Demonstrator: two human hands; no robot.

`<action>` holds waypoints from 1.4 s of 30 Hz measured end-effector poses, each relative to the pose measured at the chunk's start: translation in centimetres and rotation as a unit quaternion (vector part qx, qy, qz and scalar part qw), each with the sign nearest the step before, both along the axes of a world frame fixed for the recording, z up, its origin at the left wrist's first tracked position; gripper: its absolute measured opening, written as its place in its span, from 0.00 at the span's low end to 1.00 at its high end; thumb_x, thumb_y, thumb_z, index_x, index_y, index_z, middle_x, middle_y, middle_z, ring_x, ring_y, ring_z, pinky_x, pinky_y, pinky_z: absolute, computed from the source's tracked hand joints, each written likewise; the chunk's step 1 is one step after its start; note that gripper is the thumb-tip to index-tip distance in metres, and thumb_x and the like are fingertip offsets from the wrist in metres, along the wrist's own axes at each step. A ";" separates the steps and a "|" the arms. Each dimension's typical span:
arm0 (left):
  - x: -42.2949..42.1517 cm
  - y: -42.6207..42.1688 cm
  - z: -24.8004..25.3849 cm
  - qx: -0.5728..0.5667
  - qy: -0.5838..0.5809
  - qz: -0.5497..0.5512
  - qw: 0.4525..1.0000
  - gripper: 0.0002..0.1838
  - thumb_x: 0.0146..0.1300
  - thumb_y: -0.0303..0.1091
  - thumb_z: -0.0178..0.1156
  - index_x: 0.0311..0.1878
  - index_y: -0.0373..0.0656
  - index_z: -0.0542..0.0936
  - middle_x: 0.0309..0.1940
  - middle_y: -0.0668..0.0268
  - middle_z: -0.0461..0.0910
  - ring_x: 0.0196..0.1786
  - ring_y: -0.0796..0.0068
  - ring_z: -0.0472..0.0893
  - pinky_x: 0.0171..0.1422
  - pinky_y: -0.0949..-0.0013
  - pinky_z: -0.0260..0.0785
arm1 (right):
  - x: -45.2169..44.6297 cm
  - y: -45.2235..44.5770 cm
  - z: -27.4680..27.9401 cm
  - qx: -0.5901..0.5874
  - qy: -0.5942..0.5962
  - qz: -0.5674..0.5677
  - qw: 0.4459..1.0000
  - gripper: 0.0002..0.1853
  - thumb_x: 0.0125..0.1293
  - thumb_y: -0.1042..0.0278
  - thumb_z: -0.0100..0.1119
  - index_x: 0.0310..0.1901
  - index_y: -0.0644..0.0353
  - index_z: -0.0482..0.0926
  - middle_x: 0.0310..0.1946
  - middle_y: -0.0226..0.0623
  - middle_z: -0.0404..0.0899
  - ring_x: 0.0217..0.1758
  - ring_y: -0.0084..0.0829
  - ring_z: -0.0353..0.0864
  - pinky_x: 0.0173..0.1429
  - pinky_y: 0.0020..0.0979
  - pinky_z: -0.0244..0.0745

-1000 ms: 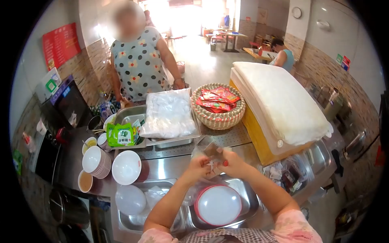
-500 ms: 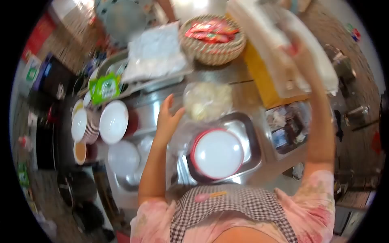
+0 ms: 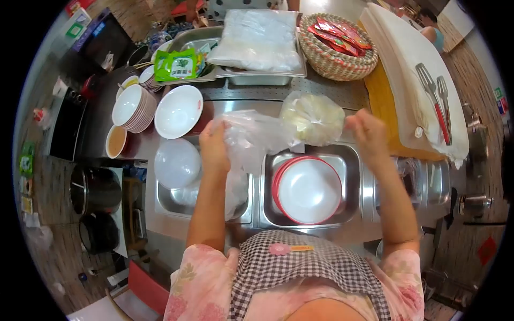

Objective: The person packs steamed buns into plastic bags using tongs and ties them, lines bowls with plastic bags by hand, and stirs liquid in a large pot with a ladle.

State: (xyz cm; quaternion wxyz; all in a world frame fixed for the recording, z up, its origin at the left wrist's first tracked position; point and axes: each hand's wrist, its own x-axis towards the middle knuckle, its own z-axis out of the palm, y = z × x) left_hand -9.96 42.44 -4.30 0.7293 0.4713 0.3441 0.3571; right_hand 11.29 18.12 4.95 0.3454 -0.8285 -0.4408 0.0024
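Note:
Thin clear plastic bags (image 3: 251, 134) hang from my left hand (image 3: 215, 147), whose fingers are closed on them. A tied clear bag of pale food (image 3: 313, 119) rests on the steel counter between my hands. Just right of it, my right hand (image 3: 368, 132) is curled and slightly blurred; whether it holds anything is too unclear to tell. Below the food bag, red-rimmed white plates (image 3: 309, 190) lie in a steel tray (image 3: 351, 160). Two metal forks or tongs (image 3: 436, 101) with red on one handle lie on the white cloth (image 3: 399, 64) at the right.
A woven basket (image 3: 338, 64) of red packets stands at the back, beside a large clear bag (image 3: 257, 40) on a tray. Stacked bowls (image 3: 134, 107), a white bowl (image 3: 178, 112) and green packets (image 3: 175, 65) are at the left. A person (image 3: 241, 6) stands across the counter.
My right hand has come back from the white cloth toward the food bag, and the utensils now lie on the cloth. My left hand has taken hold of plastic bags.

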 end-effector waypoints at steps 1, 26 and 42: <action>-0.3 0.5 1.0 -0.028 -0.024 0.025 0.999 0.14 0.65 0.35 0.53 0.48 0.36 0.77 0.39 0.63 0.78 0.39 0.71 0.78 0.42 0.69 0.71 | -1.2 1.0 -0.5 -0.028 0.059 0.008 0.998 0.11 0.61 0.62 0.59 0.38 0.62 0.75 0.30 0.46 0.75 0.33 0.41 0.76 0.37 0.35 0.70; 1.9 -0.3 3.7 0.506 0.152 -0.060 0.847 0.32 0.48 0.34 0.66 0.58 0.39 0.68 0.41 0.57 0.74 0.45 0.62 0.74 0.50 0.58 0.65 | -8.0 8.4 -7.6 0.080 0.046 0.239 0.967 0.14 0.51 0.83 0.52 0.40 0.61 0.79 0.33 0.42 0.80 0.36 0.39 0.80 0.42 0.34 0.74; 1.9 2.9 6.8 0.060 -0.160 -0.198 0.965 0.24 0.66 0.35 0.50 0.65 0.39 0.65 0.36 0.69 0.77 0.32 0.85 0.68 0.37 0.81 0.61 | 1.5 5.1 -9.9 -0.180 -0.136 0.035 0.974 0.07 0.54 0.70 0.55 0.34 0.62 0.74 0.31 0.46 0.78 0.36 0.48 0.76 0.42 0.45 0.71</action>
